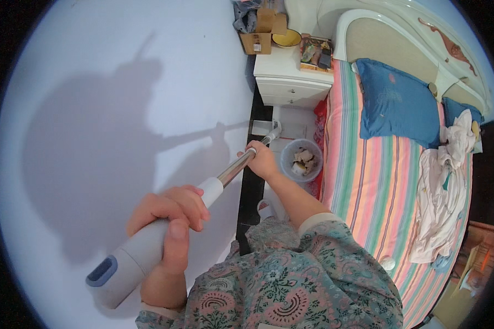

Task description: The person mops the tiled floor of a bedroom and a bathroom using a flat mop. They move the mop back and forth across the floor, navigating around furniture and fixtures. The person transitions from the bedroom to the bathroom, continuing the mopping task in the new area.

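Observation:
I hold a long-handled mop slantwise across my front, with a grey-white grip, a shiny metal pole and a white head low beside the wall. My left hand wraps round the thick grip near its top end, where a dark blue hanging slot shows. Farther down, my right hand is closed round the metal pole. Just right of that hand stands a pale translucent waste bin with crumpled rubbish inside. The underside of the mop head is hidden.
A white nightstand stands ahead, bearing a cardboard box and a yellow bowl. On the right, a bed with a striped sheet holds a blue pillow and pale clothing. A white wall rises at left.

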### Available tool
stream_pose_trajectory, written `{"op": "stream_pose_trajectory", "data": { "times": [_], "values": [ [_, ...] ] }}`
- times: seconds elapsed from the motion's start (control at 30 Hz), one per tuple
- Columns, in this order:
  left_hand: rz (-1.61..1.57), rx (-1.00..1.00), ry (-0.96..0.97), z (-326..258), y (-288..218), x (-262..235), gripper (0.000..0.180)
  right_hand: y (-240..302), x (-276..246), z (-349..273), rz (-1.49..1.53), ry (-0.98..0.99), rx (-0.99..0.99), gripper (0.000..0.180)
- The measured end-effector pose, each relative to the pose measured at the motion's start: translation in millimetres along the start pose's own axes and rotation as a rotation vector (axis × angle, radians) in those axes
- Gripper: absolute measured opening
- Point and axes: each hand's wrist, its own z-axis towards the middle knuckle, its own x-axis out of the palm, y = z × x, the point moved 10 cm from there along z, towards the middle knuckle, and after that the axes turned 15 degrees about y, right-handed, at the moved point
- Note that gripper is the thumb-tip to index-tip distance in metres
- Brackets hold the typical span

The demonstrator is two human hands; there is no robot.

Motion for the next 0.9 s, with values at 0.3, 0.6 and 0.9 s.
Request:
{"op": "stream_pose_trajectory", "data": {
  "times": [0.3,0.6,0.9],
  "values": [
    [0.125,0.042,0.316,56,-36,26,0.04,5,-20,14,-0.125,0.239,0.018,0.028],
    [-0.235,0.191,0.181,149,-8,26,0.015,5,-84,29,0.04,-0.159,-0.077,0.034],
    [0.096,0.136,0.081,157,-29,48,0.019,13,-100,33,0.068,-0.091,0.184,0.031]
  ]
}}
